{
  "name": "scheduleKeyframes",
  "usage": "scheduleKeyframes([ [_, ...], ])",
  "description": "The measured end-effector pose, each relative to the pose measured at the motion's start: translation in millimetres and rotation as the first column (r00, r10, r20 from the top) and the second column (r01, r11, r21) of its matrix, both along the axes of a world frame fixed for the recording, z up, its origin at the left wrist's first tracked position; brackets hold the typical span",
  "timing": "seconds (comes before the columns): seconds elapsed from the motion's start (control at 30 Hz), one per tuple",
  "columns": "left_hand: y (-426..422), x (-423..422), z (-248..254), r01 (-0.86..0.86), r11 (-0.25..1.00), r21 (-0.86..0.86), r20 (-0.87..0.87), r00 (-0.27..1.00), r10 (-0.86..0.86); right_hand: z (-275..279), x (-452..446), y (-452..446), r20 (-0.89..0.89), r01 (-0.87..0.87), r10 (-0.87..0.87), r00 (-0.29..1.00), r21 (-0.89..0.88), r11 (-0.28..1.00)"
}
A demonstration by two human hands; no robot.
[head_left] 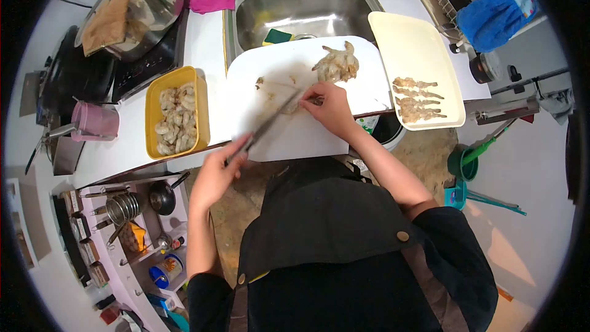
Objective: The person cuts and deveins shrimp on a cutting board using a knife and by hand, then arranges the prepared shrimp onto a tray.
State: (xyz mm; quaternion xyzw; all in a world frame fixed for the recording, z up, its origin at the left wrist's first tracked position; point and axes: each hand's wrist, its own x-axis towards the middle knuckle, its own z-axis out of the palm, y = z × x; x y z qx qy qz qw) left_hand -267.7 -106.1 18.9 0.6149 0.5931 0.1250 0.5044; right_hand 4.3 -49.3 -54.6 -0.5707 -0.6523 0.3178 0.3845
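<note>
My left hand (pixel 216 175) is wrapped round the handle of a knife (pixel 268 125), its blade slanting up and right over the white cutting board (pixel 255 71). My right hand (pixel 330 106) pinches a shrimp (pixel 297 109) on the board, beside the blade's tip; fingers and knife hide much of it. A pile of shrimp (pixel 337 63) lies just beyond my right hand. Small brown scraps (pixel 259 81) are scattered on the board's left half. At the right, a cream tray (pixel 418 43) bears several flattened shrimp (pixel 419 99) in a column.
A yellow container (pixel 203 110) of shrimp (pixel 177 120) stands left of the board. Behind the board is a steel sink (pixel 252 15) with a sponge (pixel 278 36). A pink cup (pixel 98 121) and a large pot (pixel 161 6) on a stove are farther left. Shelves with pans lie below.
</note>
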Motion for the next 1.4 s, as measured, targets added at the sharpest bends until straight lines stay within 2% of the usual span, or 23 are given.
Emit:
scheduleKeyframes([
  [0.03,4.2,1.3,-3.1,0.012,0.974,0.226,-0.092,0.996,0.009,3.0,-4.3,2.1,-0.089,-0.032,0.033,0.995,0.020,0.999],
  [0.1,24.2,10.8,-19.0,0.095,0.781,0.617,-0.258,0.962,0.087,8.0,-19.4,7.0,-0.262,-0.090,0.103,0.960,0.061,0.994],
  [0.2,57.0,32.0,-45.6,0.162,0.681,0.714,-0.428,0.871,0.241,15.6,-43.1,7.5,-0.333,-0.162,0.178,0.926,0.074,0.984],
  [0.33,75.1,45.9,-66.5,0.276,0.616,0.738,-0.519,0.815,0.257,6.4,-24.8,2.0,-0.076,-0.262,0.268,0.960,0.080,0.962],
  [0.4,71.4,50.0,-69.4,0.336,0.475,0.814,-0.508,0.808,0.299,-0.9,-2.6,-4.2,0.109,-0.279,0.272,0.956,0.062,0.958],
  [0.43,69.6,53.5,-68.4,0.365,0.398,0.842,-0.500,0.806,0.317,-6.1,5.6,-5.9,0.133,-0.276,0.261,0.956,0.108,0.955],
  [0.53,64.3,70.9,-53.2,0.303,0.405,0.862,-0.358,0.932,0.065,-13.4,15.9,-10.7,0.152,-0.251,0.225,0.962,0.187,0.950],
  [0.63,58.2,81.2,-62.4,0.251,0.725,0.642,-0.113,0.965,-0.235,-12.8,18.0,-13.4,0.081,-0.206,0.195,0.977,0.164,0.965],
  [0.7,56.9,83.1,-63.3,0.229,0.740,0.632,-0.090,0.970,-0.224,-12.9,19.4,-15.0,0.037,-0.193,0.190,0.981,0.142,0.971],
  [0.77,56.9,83.1,-59.0,0.247,0.760,0.602,-0.096,0.967,-0.238,-16.4,20.7,-16.3,0.071,-0.195,0.185,0.980,0.169,0.966],
  [0.87,52.5,103.5,-58.9,0.164,0.777,0.608,-0.033,0.983,-0.182,-19.4,19.3,-17.6,0.099,-0.182,0.163,0.982,0.231,0.956],
  [1.07,56.9,111.5,-72.7,0.200,0.688,0.697,-0.096,0.978,-0.187,-28.8,16.0,-17.4,0.052,-0.140,0.131,0.990,0.270,0.953],
  [1.17,56.5,113.7,-73.1,0.194,0.705,0.682,-0.098,0.980,-0.175,-29.4,11.4,-15.5,0.055,-0.135,0.126,0.991,0.251,0.958],
  [1.27,59.5,113.1,-72.4,0.276,0.724,0.632,-0.210,0.960,-0.183,-25.4,6.9,-15.9,0.056,-0.125,0.116,0.992,0.214,0.969],
  [1.4,58.3,113.4,-73.3,0.262,0.731,0.629,-0.212,0.964,-0.163,-27.2,2.6,-15.4,0.101,-0.117,0.097,0.990,0.207,0.971],
])
